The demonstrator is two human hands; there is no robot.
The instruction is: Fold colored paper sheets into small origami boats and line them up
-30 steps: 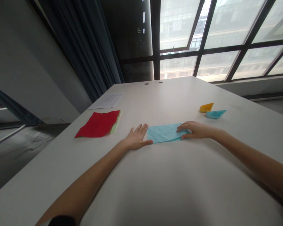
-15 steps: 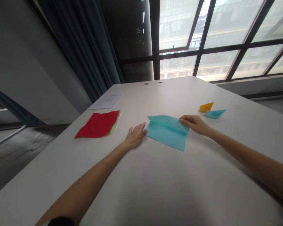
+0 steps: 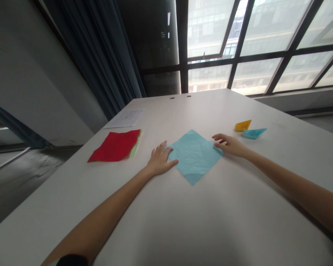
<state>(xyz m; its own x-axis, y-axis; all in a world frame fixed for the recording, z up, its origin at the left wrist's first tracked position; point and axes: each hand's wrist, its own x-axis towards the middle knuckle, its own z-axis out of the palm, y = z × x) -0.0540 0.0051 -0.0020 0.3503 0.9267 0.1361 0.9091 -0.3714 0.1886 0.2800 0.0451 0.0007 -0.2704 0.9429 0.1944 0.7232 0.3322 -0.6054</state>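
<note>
A light blue square of paper (image 3: pixel 194 157) lies flat on the white table, turned so that one corner points toward me. Faint creases run across it. My left hand (image 3: pixel 161 159) rests at its left corner with the fingers spread, thumb and fingertips touching the paper's edge. At the right corner hovers my right hand (image 3: pixel 230 145), its fingers apart and slightly curled, the lower ones close to or touching the edge. Nothing is gripped in either hand.
On the left lies a stack of red paper (image 3: pixel 115 146) with a green sheet (image 3: pixel 135 147) under it. Behind it is a printed white sheet (image 3: pixel 124 119). A folded yellow paper piece (image 3: pixel 242 126) and a folded blue paper piece (image 3: pixel 254 133) sit at the right.
The blue paper, lifted and bent before, now lies flat with a corner toward me. My right hand has let go of it, and my left fingers have spread over its left corner.
</note>
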